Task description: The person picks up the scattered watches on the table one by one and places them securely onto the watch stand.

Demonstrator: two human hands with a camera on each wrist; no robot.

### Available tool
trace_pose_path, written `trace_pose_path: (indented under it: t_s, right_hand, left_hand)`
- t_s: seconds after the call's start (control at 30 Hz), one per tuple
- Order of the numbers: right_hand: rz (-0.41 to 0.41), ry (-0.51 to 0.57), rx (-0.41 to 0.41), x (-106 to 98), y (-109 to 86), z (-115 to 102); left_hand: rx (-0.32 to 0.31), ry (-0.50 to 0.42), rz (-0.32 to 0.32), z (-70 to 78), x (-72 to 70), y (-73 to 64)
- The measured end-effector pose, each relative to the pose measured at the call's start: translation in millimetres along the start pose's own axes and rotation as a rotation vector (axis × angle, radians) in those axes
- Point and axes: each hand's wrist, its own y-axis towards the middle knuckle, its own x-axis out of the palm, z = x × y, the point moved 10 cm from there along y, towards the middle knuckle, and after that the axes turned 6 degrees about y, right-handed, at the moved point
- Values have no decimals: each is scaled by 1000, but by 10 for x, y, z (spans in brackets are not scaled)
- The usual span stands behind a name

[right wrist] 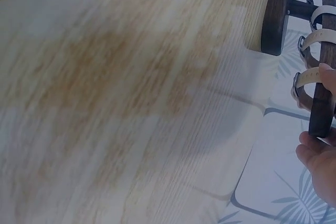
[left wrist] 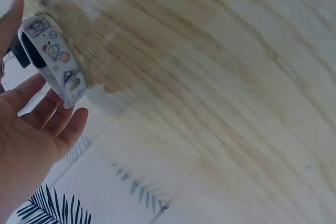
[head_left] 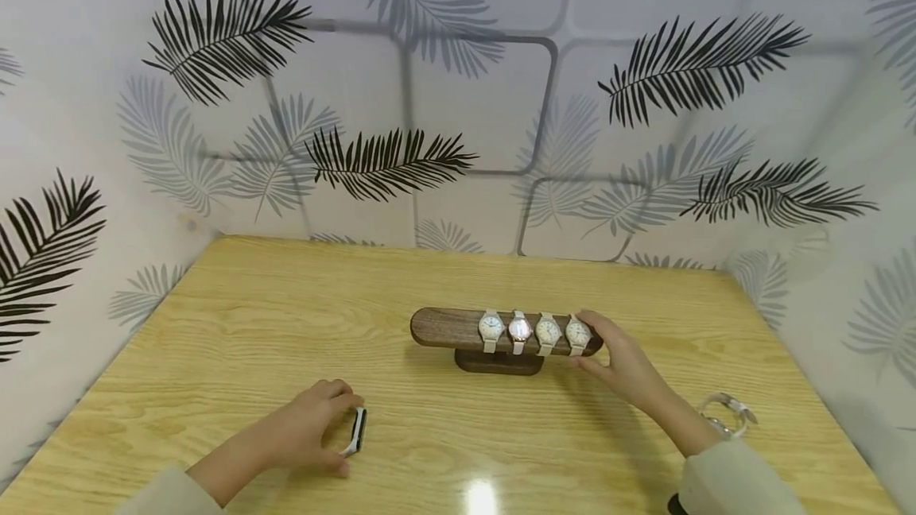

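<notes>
My left hand is low over the table at the left, its thumb and fingers at opposite ends of a smart band, which it pinches. The band's dark screen faces right; its white strap carries small cartoon prints. At the right, my right hand holds the endmost wristwatch on a dark wooden watch stand, thumb on the near side and fingers on the far side. In the right wrist view, the thumb touches the pale strap, with other fingers by the bar's end.
Three more pale-strapped wristwatches sit side by side on the stand's bar. Another watch lies beside my right forearm on the wood-grain table. Leaf-patterned walls border the table's back and sides.
</notes>
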Motion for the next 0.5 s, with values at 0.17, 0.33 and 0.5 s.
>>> trace_pose_path:
  t_s: [0.17, 0.33, 0.5]
  right_hand:
    - [13, 1, -26, -2, -2, -20]
    - [13, 0, -31, -10, -4, -32]
    - [5, 11, -18, 2, -4, -15]
  left_hand:
    - [-19, -4, -24, -9, 21, 30]
    - [-19, -26, -37, 8, 37, 65]
    - [5, -29, 14, 49, 3, 110]
